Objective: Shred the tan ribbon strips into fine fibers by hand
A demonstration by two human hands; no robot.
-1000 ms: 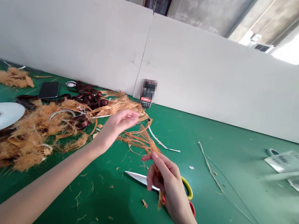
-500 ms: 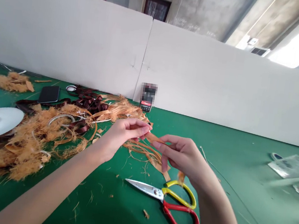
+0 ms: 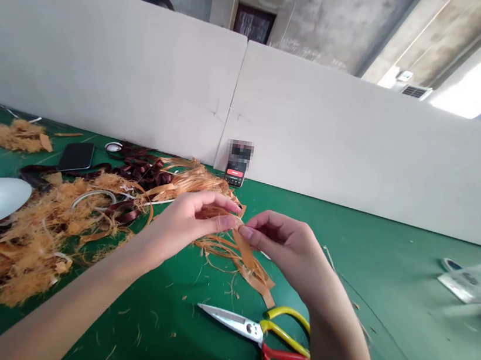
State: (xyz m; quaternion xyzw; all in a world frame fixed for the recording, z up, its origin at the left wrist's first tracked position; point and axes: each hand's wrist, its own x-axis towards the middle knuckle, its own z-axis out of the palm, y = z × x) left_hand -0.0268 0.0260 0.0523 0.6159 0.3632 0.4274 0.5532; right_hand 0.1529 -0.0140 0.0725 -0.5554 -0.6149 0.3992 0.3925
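Above the green table, my left hand [image 3: 193, 218] and my right hand [image 3: 284, 236] meet fingertip to fingertip at a narrow tan ribbon [image 3: 245, 251]. My right thumb and forefinger pinch it near its upper end, and its free part hangs down between the hands. The left thumb presses at that same end, with the left forefinger arched over it; the exact contact is partly hidden. Below lie thin tan strips [image 3: 254, 276]. Scissors [image 3: 243, 325] with a yellow and a red handle rest near my right wrist, which covers part of the handles.
Frayed tan fibre [image 3: 36, 253] is heaped at the left, beside a white spool [image 3: 2, 202], dark brown ribbon [image 3: 148, 175] and a black phone [image 3: 76, 156]. Another phone [image 3: 236, 170] leans on the white partition [image 3: 339, 134]. Clear plastic pouches [image 3: 475, 279] lie at the right.
My hands have drawn closer together. The ribbon, stretched between them before, now hangs downward from the fingertips. My right forearm covers more of the scissor handles.
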